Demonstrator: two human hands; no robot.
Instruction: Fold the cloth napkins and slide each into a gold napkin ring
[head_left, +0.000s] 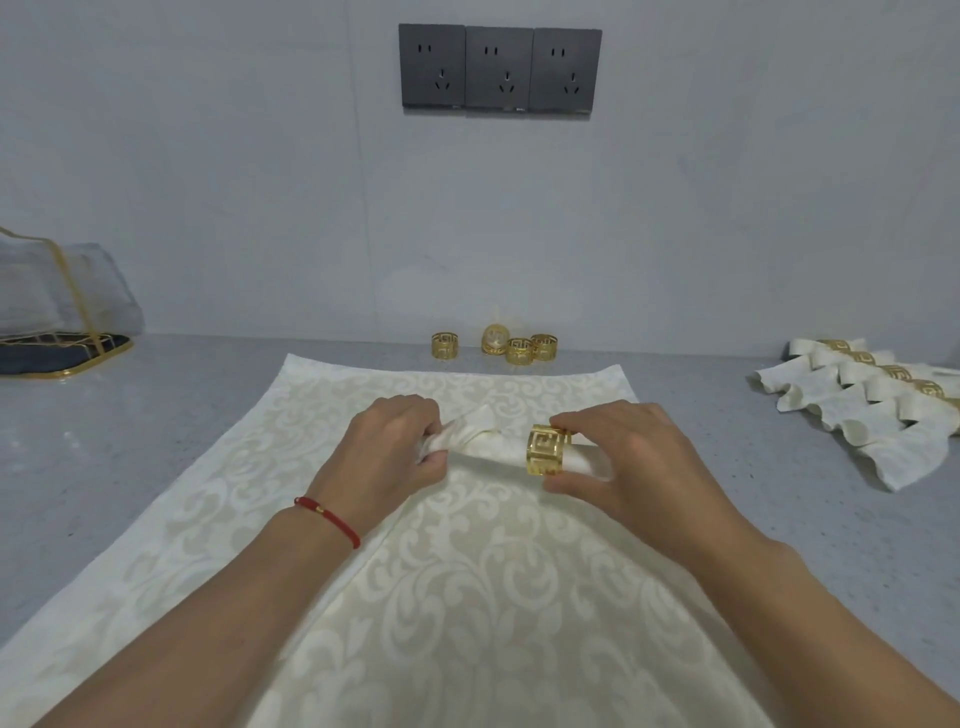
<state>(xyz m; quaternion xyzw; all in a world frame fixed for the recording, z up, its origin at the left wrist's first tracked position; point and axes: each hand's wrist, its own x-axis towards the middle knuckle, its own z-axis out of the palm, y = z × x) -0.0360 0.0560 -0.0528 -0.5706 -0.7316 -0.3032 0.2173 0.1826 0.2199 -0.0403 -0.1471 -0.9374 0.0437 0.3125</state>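
Observation:
A rolled cream napkin (488, 447) lies across a flat patterned cream cloth (415, 597) spread on the grey counter. My left hand (387, 452) pinches the roll's left end. My right hand (623, 457) holds a gold napkin ring (548, 449) with thumb and fingers; the ring sits around the right part of the roll, and a short white end pokes out past it. Several loose gold rings (519, 349) stand by the wall behind the cloth. Finished napkins in gold rings (872, 395) lie in a row at the right.
A gold-framed wire holder (57, 322) with folded white cloths stands at the far left on a dark base. Three dark wall sockets (500, 68) sit above. The grey counter (727, 467) shows between the cloth and the finished row.

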